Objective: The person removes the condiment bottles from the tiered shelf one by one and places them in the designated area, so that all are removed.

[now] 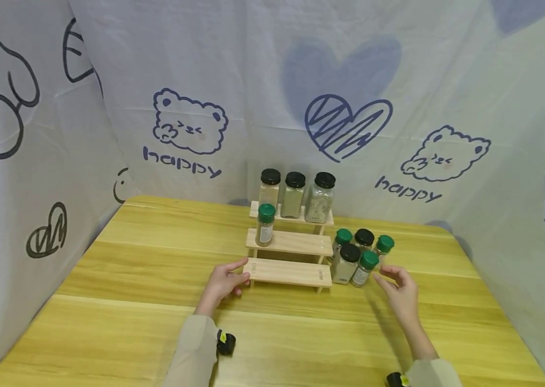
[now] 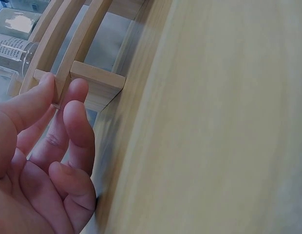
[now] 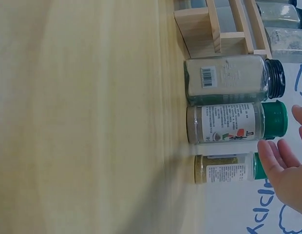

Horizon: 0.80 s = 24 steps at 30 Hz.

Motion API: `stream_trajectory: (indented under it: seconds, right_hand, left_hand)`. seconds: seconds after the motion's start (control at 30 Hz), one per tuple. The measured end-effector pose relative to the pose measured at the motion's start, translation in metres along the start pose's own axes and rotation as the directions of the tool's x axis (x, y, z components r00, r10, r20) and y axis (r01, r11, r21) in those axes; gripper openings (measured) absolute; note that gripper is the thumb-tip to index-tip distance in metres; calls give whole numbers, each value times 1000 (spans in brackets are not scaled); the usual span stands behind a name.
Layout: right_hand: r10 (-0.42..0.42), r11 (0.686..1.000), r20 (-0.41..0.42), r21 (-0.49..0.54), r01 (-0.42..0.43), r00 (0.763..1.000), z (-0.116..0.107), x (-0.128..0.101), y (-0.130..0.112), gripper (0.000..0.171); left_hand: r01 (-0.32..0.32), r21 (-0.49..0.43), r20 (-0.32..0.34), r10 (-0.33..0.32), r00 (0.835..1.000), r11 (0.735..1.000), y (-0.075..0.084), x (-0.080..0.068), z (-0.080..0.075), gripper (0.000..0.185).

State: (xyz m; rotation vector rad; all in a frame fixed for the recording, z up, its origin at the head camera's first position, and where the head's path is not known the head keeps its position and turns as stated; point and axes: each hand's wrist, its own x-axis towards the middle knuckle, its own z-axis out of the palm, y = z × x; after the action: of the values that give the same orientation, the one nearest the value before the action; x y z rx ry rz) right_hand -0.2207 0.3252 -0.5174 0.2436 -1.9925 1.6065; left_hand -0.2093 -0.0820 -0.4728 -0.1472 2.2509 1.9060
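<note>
1. Just below centre of the head frame, on the bench: a three-step wooden rack, pinched at the left end of its lowest step between thumb and fingers of the left hand.
2. Right of the rack, upright and close together: five spice jars, three capped green, two black; at the front, a square black-capped jar and a green-capped jar.
3. Beside that front green-capped jar: the right hand, loosely curved, grasping nothing; contact with the cap impossible to tell.
4. Higher on the rack: three black-capped jars along the top step, one more green-capped shaker toward the left of the middle step.
5. Probably rigid, smooth, fairly light jars, perhaps glass; best taken round the body below the cap, without knocking neighbours.
6. Likely a light, stiff rack, apt to slide; well steadied by a step end.
7. Across the right wrist view: a white label with dense print and an orange-red picture, brand unreadable; a barcode on the black-capped jar.
8. On the cloth behind: "happy", twice, beneath bear drawings.
</note>
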Motion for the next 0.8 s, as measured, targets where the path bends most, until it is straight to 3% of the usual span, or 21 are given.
stream_trajectory:
  seconds: [0.4, 0.8]
  right_hand:
    - [57, 995, 19, -79, -55, 998, 8, -12, -5, 20]
    - [67, 998, 146, -3, -68, 987, 32, -16, -12, 21]
  left_hand:
    - [-6, -5, 0, 6, 1000, 1000, 0, 1, 0, 43]
    - [-6, -5, -1, 6, 1000, 1000, -1, 1, 0, 43]
